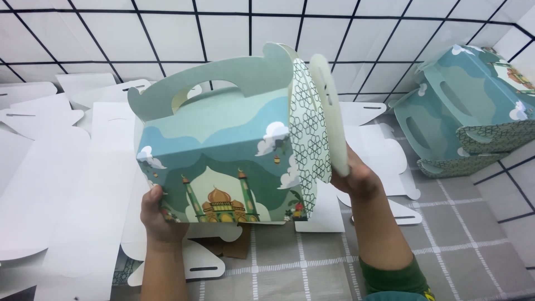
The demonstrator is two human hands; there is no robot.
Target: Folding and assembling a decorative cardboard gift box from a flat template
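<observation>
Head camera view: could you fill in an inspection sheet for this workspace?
Surface: grey checked cloth.
Job's things: teal gift box with cut-out handle, held up, one end flap open.
Clutter: white flat box blanks at left; folded boxes stacked at right.
Grippers: left hand grips the box's lower corner; right hand holds the end flap, fingers hidden.
Cables: nothing seen.
Surroundings: white tiled wall, dark grout.

The gift box [217, 159] is teal with white clouds and a golden-domed building (its side flap [304, 134] carries a green lattice); the cloth [446, 234] is grey-and-white checked, the wall [167, 33] white with black gridlines.
</observation>
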